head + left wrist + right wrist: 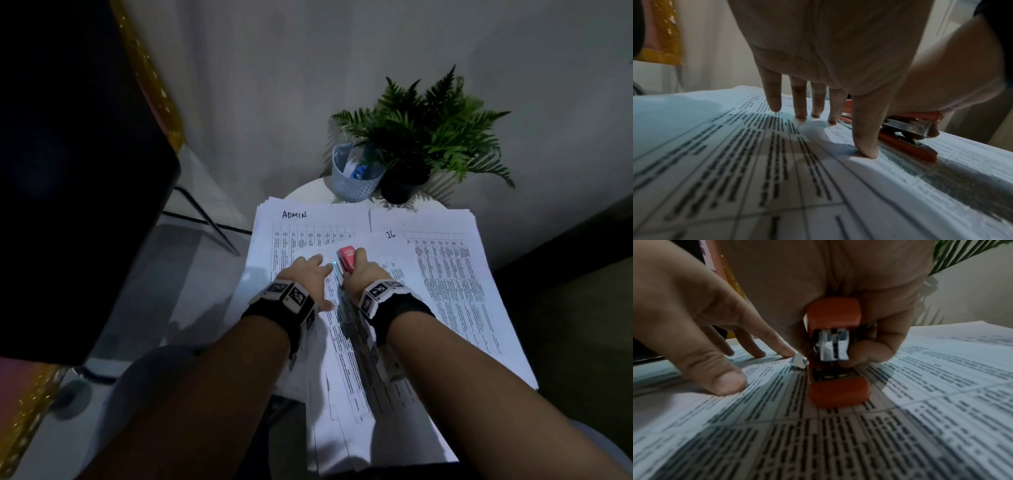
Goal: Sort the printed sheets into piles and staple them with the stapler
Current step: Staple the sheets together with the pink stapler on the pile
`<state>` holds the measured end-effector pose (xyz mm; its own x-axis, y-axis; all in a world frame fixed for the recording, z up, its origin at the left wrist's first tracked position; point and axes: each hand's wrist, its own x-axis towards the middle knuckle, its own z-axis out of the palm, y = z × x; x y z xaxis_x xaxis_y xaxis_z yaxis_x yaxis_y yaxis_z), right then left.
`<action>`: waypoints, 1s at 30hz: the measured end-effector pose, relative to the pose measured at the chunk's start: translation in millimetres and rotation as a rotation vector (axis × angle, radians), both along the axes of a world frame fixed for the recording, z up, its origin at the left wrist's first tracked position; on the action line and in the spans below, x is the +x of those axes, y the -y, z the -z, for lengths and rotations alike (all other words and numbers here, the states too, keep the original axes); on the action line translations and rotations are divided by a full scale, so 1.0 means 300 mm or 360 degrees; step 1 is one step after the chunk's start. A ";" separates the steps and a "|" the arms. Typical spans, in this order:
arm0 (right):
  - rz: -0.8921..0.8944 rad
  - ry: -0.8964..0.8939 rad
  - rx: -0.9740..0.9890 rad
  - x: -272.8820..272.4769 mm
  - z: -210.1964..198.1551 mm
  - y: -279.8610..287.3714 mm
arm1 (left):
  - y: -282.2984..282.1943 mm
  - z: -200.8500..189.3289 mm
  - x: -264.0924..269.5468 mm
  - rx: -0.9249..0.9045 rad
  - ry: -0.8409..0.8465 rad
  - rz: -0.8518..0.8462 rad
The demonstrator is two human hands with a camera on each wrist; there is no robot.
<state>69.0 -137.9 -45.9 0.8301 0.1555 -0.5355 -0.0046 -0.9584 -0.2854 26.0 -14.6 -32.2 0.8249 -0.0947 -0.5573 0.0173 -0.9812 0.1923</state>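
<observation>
Red stapler (347, 259) sits in your right hand (364, 277), fingers curled around it, its base on the printed sheets (455, 291) covering the counter (308, 190). Your left hand (308, 279) presses spread fingers flat on the sheets beside it. Behind, a pale basket (354, 181) holds a blue-and-white item, next to a potted fern (428, 137).

Head: high, looking steeply down on stapler (346, 261), plant (428, 130) beyond | Left wrist: low, very close, left of stapler (908, 129), facing across it | Right wrist: low, very close behind stapler (835, 353), facing forward | Shared: stapler, surrounding printed sheets (455, 291).
</observation>
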 end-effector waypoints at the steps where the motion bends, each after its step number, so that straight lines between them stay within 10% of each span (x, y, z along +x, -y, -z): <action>1: -0.0006 -0.0004 -0.0001 0.002 -0.001 0.001 | 0.000 0.000 0.000 -0.0007 0.0004 -0.0003; 30: -0.0084 -0.0025 -0.0017 0.054 -0.042 0.009 | 0.012 -0.022 0.028 0.0036 -0.0143 0.0020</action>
